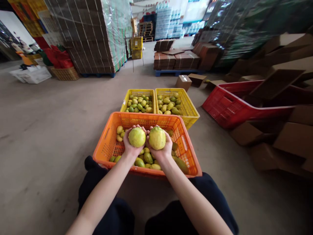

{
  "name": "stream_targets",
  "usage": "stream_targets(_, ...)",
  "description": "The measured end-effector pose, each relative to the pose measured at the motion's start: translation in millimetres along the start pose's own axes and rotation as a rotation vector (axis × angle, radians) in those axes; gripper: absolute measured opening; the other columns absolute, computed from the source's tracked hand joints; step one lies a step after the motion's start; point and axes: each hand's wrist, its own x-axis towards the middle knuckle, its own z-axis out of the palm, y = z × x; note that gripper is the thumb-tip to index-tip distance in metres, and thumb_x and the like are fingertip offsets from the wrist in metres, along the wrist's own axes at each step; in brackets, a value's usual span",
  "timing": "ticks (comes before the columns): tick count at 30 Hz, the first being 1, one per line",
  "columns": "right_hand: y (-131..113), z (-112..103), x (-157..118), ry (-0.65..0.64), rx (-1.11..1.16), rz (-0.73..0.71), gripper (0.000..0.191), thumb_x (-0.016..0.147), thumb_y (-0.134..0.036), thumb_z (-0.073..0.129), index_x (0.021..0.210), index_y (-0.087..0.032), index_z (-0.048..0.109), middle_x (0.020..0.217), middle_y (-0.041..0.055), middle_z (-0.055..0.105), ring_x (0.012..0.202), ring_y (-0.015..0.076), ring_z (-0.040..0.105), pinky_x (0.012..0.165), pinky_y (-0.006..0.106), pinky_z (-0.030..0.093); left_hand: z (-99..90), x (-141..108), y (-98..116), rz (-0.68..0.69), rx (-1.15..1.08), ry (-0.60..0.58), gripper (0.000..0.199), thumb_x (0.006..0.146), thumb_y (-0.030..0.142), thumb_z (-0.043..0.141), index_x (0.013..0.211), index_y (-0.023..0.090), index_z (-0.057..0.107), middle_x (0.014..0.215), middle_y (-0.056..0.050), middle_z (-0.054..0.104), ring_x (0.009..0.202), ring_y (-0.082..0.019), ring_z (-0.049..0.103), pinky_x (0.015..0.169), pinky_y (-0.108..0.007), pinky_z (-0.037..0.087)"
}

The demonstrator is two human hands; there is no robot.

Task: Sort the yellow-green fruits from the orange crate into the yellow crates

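Observation:
Side by side above an orange crate, my two hands are turned palm up. In my left hand rests a round yellow-green fruit, the fingers curled beneath and behind it. A slightly lumpier yellow-green fruit sits cupped in my right hand. The fingers of both hands nearly meet between the two fruits. Inside the orange crate lie more green and yellow fruits, partly hidden by my hands and forearms. Their exact kind I cannot tell.
Two yellow crates of similar fruits stand just beyond the orange one. To the right is a red crate among cardboard boxes. Farther back are a wrapped pallet stack and flattened cartons on a blue pallet.

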Motion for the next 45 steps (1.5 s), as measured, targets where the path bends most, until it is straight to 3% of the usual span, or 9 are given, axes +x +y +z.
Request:
stream_targets(9,1.2,2.4,-2.4,0.031,0.010,-0.006,0.018,0.077,-0.028,0.054,0.086,-0.021,0.068,0.083,0.0038,0.075,0.070,0.0208,0.070,0.058,0.034,0.059,5.9,-4.5,-1.3,0.045,0.043,-0.010,0.021,0.082,0.020,0.048,0.067,0.018,0.062,0.071,0.000,0.066,0.072,-0.016,0.065,0.073,-0.031,0.053)
stream_targets(19,0.2,-2.8,-0.8,-0.046,-0.026,-0.004,0.015,0.078,-0.029,0.058,0.087,-0.022,0.068,0.085,0.0020,0.075,0.072,0.0187,0.070,0.059,0.032,0.059,3.9,-1.5,0.7,0.029,0.033,-0.042,0.024,0.084,0.019,0.045,0.066,0.018,0.061,0.068,0.000,0.065,0.069,-0.015,0.066,0.069,-0.030,0.053)
stream_targets(27,0.8,-1.7,-1.0,-0.012,-0.029,-0.003,0.015,0.079,-0.029,0.056,0.086,-0.023,0.068,0.084,0.0011,0.075,0.070,0.0184,0.069,0.058,0.032,0.059,0.9,-1.6,0.4,0.014,0.029,-0.032,0.022,0.083,0.021,0.047,0.069,0.019,0.064,0.073,0.000,0.067,0.074,-0.016,0.066,0.071,-0.031,0.053)
stream_targets(34,2.1,2.4,-1.9,0.012,-0.054,0.003,0.014,0.079,-0.028,0.055,0.086,-0.023,0.067,0.083,0.0013,0.076,0.071,0.0200,0.071,0.071,0.041,0.061,1.4,-5.2,0.2,0.031,0.000,0.044,0.017,0.080,0.023,0.050,0.076,0.021,0.066,0.082,0.000,0.069,0.082,-0.017,0.066,0.078,-0.031,0.053)
stream_targets(45,7.0,1.9,0.7,0.023,-0.077,-0.043,0.020,0.084,-0.030,0.058,0.096,-0.017,0.066,0.087,0.0071,0.076,0.088,0.0240,0.072,0.080,0.043,0.061,-1.7,5.9,3.5,0.119,0.022,0.172,0.024,0.080,0.025,0.044,0.086,0.020,0.067,0.087,-0.005,0.070,0.088,-0.020,0.068,0.078,-0.030,0.054)
